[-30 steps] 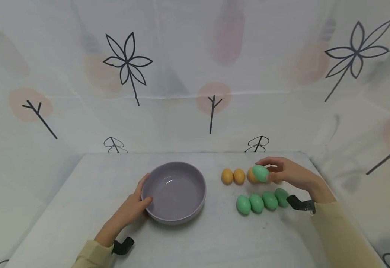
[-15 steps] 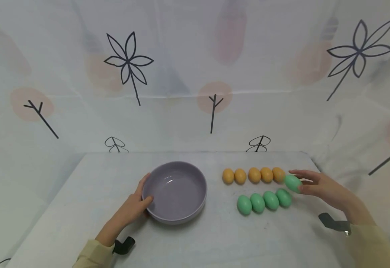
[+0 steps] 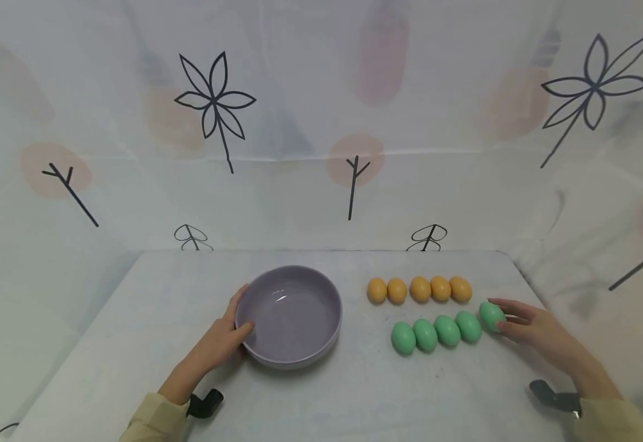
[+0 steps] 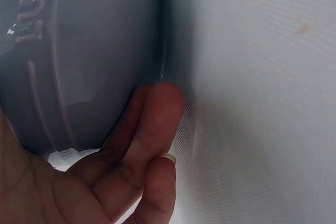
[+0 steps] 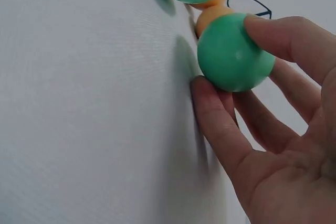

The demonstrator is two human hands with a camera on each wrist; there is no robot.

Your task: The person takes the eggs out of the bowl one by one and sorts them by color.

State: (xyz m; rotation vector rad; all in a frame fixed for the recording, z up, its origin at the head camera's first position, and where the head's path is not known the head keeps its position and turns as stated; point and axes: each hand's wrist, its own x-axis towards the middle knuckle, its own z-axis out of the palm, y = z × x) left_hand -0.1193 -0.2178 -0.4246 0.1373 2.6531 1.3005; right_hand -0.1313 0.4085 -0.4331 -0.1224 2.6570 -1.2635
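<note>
A round grey-purple bowl stands on the white table, left of the eggs. My left hand grips its left side, thumb over the rim and the other fingers along the outer wall. In the left wrist view, fingertips lie low against the bowl, close to the cloth. My right hand pinches a green egg between thumb and fingers at the right end of a row of several green eggs. The right wrist view shows this held egg close to the table surface.
Behind the green row lies a line of several orange-yellow eggs, with a small gap after the second from the left. A patterned white curtain encloses the table's back and sides. Each wrist carries a black camera mount.
My right hand carries the green egg from over the orange-yellow row, first to the right, then down and nearer to the end of the green row. The left hand stays on the bowl.
</note>
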